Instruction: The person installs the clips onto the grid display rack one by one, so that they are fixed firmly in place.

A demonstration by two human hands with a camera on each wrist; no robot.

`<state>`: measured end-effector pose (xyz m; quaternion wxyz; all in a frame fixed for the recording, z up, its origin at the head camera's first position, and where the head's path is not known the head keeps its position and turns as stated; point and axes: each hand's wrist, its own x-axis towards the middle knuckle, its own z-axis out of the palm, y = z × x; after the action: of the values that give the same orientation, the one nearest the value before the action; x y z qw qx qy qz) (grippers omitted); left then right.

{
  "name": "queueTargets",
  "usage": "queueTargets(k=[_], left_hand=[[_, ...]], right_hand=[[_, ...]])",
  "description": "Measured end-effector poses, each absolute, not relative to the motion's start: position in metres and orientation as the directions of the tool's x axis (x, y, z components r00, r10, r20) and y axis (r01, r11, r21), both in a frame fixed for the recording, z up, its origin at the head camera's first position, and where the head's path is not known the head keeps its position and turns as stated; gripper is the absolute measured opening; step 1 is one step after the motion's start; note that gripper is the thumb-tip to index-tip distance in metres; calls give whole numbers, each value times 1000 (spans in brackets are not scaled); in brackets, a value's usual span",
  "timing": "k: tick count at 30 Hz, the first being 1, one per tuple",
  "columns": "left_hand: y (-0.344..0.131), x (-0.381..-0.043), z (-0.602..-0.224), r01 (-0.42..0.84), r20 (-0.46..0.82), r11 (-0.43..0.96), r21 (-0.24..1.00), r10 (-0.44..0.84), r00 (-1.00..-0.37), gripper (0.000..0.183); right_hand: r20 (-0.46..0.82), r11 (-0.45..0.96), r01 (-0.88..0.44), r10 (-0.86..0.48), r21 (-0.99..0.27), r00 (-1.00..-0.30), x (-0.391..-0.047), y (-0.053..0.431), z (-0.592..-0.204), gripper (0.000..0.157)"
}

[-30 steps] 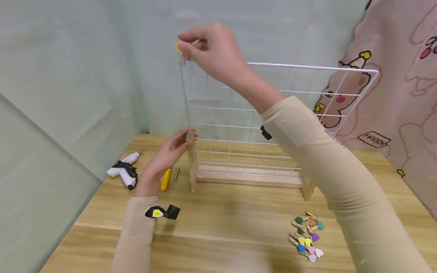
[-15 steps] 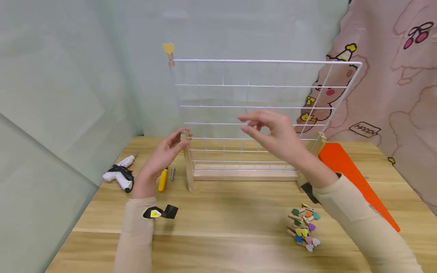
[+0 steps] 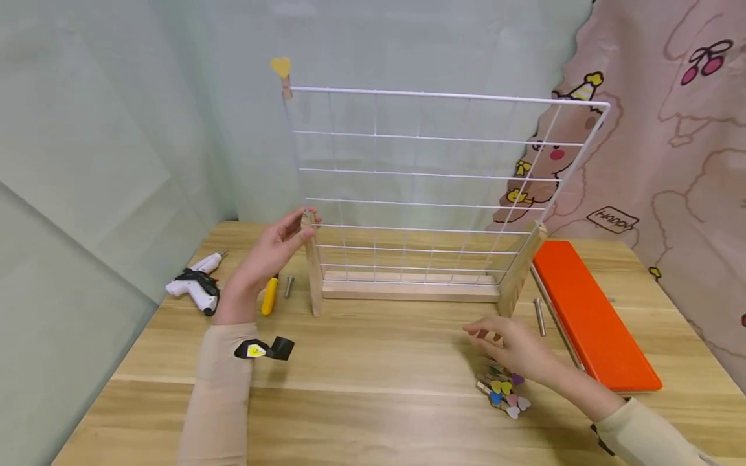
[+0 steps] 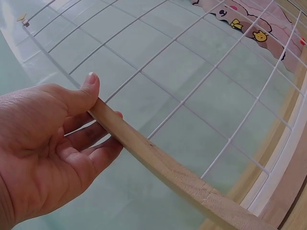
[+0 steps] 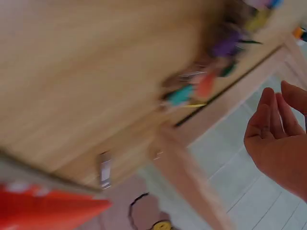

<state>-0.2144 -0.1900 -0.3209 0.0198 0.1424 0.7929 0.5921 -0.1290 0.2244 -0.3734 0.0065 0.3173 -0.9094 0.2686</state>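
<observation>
A white wire grid panel [image 3: 449, 96] stands upright in a wooden base. My left hand [image 3: 265, 255] grips the top of the base's left post [image 3: 315, 278]; in the left wrist view its thumb lies on the near side of that post [image 4: 163, 165], with fingers behind. At the panel's upper left corner is clipped a clothespin with a yellow heart [image 3: 281, 67]. My right hand [image 3: 519, 349], fingers loosely bent and holding nothing, is over a pile of small wooden clothespins [image 3: 496, 399] with coloured hearts, hiding part of it. The right wrist view shows the hand [image 5: 283, 143] beside the blurred pile.
On the left lie a white glue gun [image 3: 195, 285] with a black cord, a yellow-handled tool [image 3: 270, 296] and a bolt [image 3: 289, 287]. Another bolt [image 3: 540, 317] and a long orange-red case [image 3: 594, 317] lie right of the rack. A curtain [image 3: 408, 39] hangs behind the table.
My right hand has let go of the yellow-heart clothespin at the panel's corner and come down right to the clothespin pile. My left hand keeps its grip on the post.
</observation>
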Motion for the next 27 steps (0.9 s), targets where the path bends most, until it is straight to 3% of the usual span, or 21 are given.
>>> queueTargets(k=[9, 13, 27], left_hand=[[-190, -216, -322, 192, 128, 269, 944, 239, -963, 60], [-190, -215, -322, 206, 139, 267, 941, 250, -958, 57], [-189, -215, -321, 164, 94, 323, 932, 221, -971, 63]], right_hand=[[197, 640, -713, -689, -287, -698, -124, 255, -389, 31], [169, 622, -732, -718, -278, -675, -124, 254, -395, 28], [64, 711, -626, -643, -320, -763, -128, 248, -392, 20]])
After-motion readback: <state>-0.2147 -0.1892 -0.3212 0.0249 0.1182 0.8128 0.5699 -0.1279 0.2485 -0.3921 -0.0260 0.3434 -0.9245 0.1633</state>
